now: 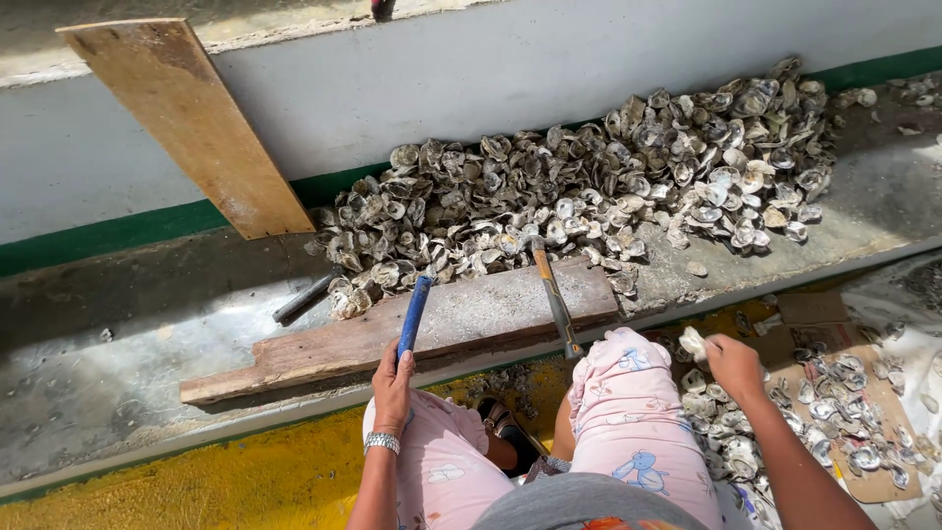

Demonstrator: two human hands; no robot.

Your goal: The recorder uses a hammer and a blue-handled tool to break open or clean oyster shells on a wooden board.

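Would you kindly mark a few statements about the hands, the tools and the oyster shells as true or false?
1. The left hand grips a blue-handled tool. True.
2. The right hand is empty. False: it holds an oyster shell.
3. The hammer lies across the weathered plank. True.
4. The large shell pile sits on the yellow floor. False: it lies on the concrete ledge against the wall.
5. A wooden board leans against the wall. True.
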